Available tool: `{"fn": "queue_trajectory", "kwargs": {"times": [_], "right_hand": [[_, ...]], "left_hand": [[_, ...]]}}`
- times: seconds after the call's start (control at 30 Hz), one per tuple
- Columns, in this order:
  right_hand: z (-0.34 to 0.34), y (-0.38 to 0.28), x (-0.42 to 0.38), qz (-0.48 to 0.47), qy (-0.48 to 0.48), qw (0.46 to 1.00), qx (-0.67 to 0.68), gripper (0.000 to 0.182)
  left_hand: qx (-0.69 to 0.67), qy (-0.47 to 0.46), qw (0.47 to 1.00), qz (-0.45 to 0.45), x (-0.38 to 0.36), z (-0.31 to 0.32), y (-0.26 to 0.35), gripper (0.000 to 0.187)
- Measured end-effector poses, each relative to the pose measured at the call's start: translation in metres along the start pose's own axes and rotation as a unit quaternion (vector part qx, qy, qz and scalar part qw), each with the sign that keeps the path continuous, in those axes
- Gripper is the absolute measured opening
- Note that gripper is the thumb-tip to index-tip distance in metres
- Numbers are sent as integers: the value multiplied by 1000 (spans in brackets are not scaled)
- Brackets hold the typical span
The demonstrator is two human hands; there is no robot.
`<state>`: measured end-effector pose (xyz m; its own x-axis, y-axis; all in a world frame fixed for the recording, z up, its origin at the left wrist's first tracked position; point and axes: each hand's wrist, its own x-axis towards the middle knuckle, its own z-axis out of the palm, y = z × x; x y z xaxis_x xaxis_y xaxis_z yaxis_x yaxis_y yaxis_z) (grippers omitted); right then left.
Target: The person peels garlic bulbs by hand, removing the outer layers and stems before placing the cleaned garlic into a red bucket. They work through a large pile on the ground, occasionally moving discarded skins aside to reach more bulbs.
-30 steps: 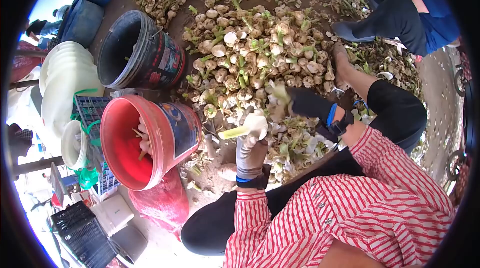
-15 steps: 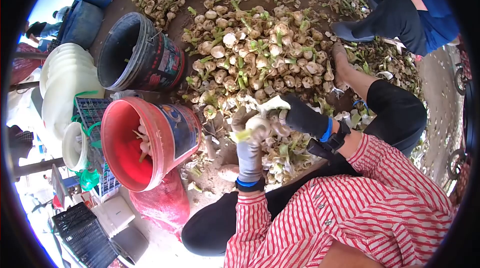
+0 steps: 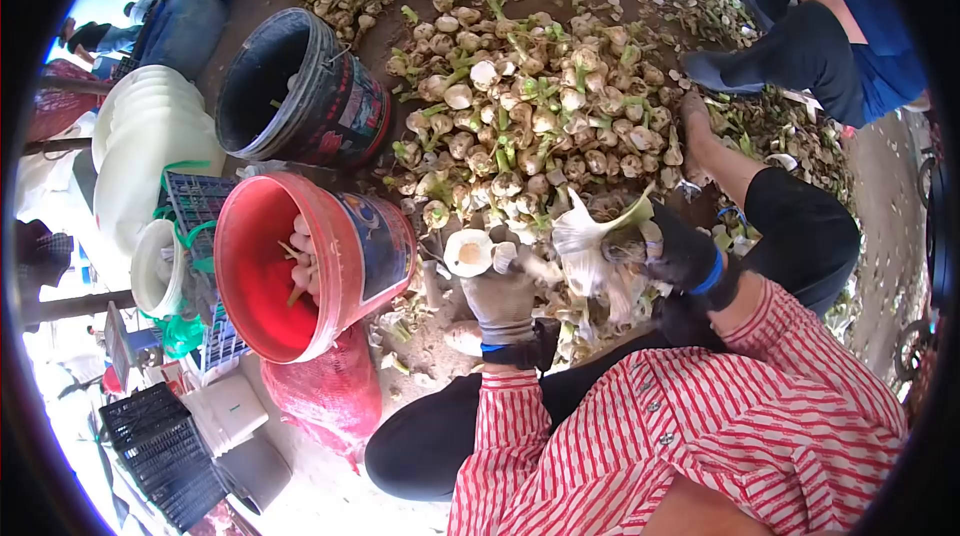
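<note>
My left hand (image 3: pixel 503 298), in a pale grey glove, is closed around a white garlic bulb (image 3: pixel 468 254), whose flat round end faces up. To its right, my right hand (image 3: pixel 683 244) wears a dark glove and grips a bunch of white garlic skin (image 3: pixel 586 240) with a pale green tip. The skin hangs apart from the bulb, over loose peelings in front of my lap. Just beyond both hands lies a large heap of unpeeled garlic bulbs (image 3: pixel 540 126) with short green stems. The right fingers are partly hidden behind the skin.
A red bucket (image 3: pixel 228 266), tilted and holding several garlic bulbs, stands at left beside a black bucket (image 3: pixel 232 96). Below them is a red mesh sack (image 3: pixel 325 386). A black crate (image 3: pixel 160 456) sits at lower left. Another person's leg (image 3: pixel 800 51) extends in at upper right.
My hands have moved apart, the left with the bulb to the left, the right with a bunch of skin to the right. The bulb has turned so its flat end shows.
</note>
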<state>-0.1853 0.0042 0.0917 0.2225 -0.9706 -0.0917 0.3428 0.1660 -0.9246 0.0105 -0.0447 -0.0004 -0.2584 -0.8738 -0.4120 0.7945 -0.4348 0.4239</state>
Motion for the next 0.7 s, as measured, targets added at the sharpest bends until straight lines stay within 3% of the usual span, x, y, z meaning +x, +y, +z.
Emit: {"fn": "queue_trajectory", "kwargs": {"times": [0.03, 0.07, 0.1, 0.13, 0.17, 0.2, 0.23, 0.27, 0.3, 0.33, 0.37, 0.4, 0.43, 0.47, 0.5, 0.57, 0.6, 0.63, 0.67, 0.7], "right_hand": [[-4, -14, 0, 23, 11, 999, -35, 58], [-14, -3, 3, 106, -29, 974, -199, 56], [-26, 15, 5, 185, -68, 913, -357, 55], [-42, 55, 1, -74, -70, 773, -626, 51], [-33, 55, 0, -76, -70, 772, -627, 51], [-19, 54, 4, -12, -25, 899, -437, 50], [-6, 51, 11, 53, 21, 974, -220, 49], [7, 42, 19, -27, 76, 886, -457, 39], [8, 50, 18, -29, 77, 886, -457, 39], [10, 64, 20, -39, -6, 936, -350, 33], [12, 73, 22, -48, -92, 966, -236, 27], [29, 45, 18, -142, -48, 941, -303, 25], [28, 43, 19, -151, -54, 939, -303, 25], [20, 40, 20, -106, -40, 953, -280, 27], [9, 37, 20, -62, -27, 964, -257, 29], [-23, 49, 17, -54, 7, 927, -370, 31], [-31, 54, 15, -56, 23, 905, -421, 33], [-35, 59, 10, -56, 40, 880, -470, 35], [-39, 60, 3, -65, 38, 880, -470, 35], [-42, 59, -4, 17, 30, 905, -423, 36]], "left_hand": [[75, 9, 997, 31, -5, 8, 0, 45], [445, -11, 884, 145, -2, -1, -1, 46], [520, -29, 834, 180, -4, 3, -3, 46], [592, -41, 775, 219, -5, 7, -4, 47], [652, -47, 710, 261, -6, 11, -6, 49], [642, -15, 728, 239, -7, 13, -8, 48], [631, 18, 745, 214, -8, 14, -11, 48], [645, -11, 721, 252, -6, 5, -13, 45], [657, -39, 694, 290, -3, -4, -16, 42], [481, -40, 859, 169, 4, -14, -13, 41], [282, -40, 956, 70, 7, -22, -12, 39], [61, 2, 998, -16, 5, -10, -7, 36], [212, 4, 976, 49, 12, -13, -1, 37], [390, -18, 906, 165, 21, -13, 8, 37], [303, 3, 945, 126, 24, 26, 34, 37], [105, 63, 990, 65, 32, 103, 85, 43], [88, -47, 991, 93, 46, 117, 116, 41], [68, -80, 988, 115, 53, 140, 143, 38], [93, -178, 966, 165, 79, 139, 168, 34], [54, -82, 980, 172, 78, 159, 182, 30]]}}
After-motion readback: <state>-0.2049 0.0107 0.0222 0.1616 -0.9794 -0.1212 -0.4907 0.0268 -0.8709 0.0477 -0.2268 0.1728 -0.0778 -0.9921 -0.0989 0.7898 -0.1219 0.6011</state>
